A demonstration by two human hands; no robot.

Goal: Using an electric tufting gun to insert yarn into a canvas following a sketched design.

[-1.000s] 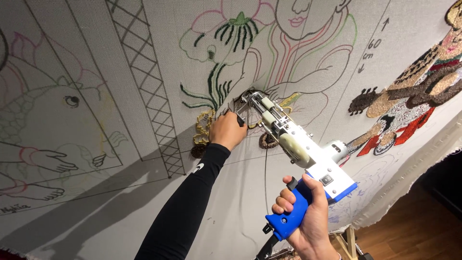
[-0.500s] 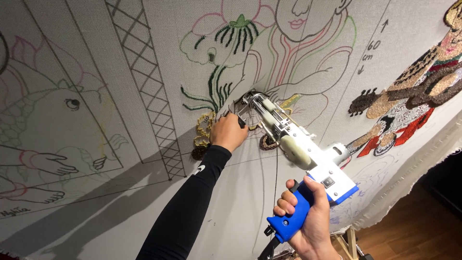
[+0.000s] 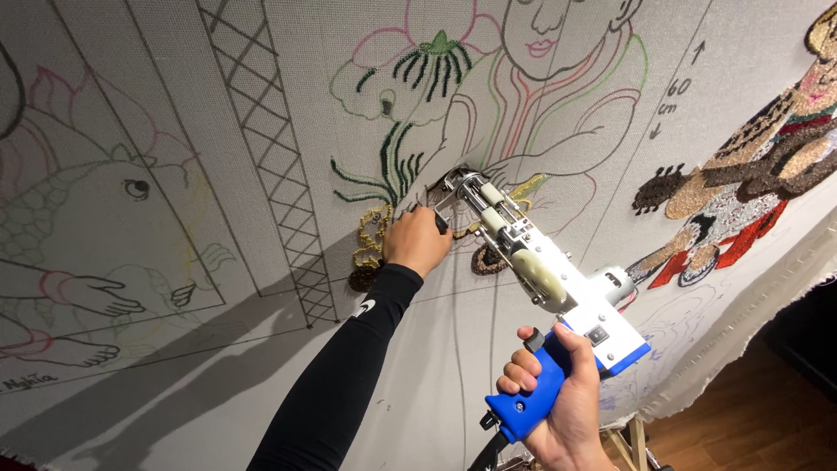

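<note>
A white and blue tufting gun [image 3: 540, 279] is pressed nose-first against a stretched white cloth [image 3: 218, 131] covered in drawn outlines. My right hand [image 3: 558, 410] is wrapped around its blue rear grip at the bottom of the view. My left hand [image 3: 417, 240], in a black sleeve, grips the gun's front handle right at the cloth. The gun's tip meets the fabric beside small patches of yellow and brown tufted yarn [image 3: 370, 249], under green tufted stems [image 3: 392, 166].
A drawn lattice column [image 3: 270, 157] and an outlined animal [image 3: 113, 201] lie to the left. Finished multicoloured tufting [image 3: 750, 192] fills the right side of the cloth. Wooden floor [image 3: 741, 419] and a wooden frame leg [image 3: 636, 440] show at bottom right.
Both hands and the gun have stayed pressed at nearly the same spot on the cloth; the view has shifted only slightly.
</note>
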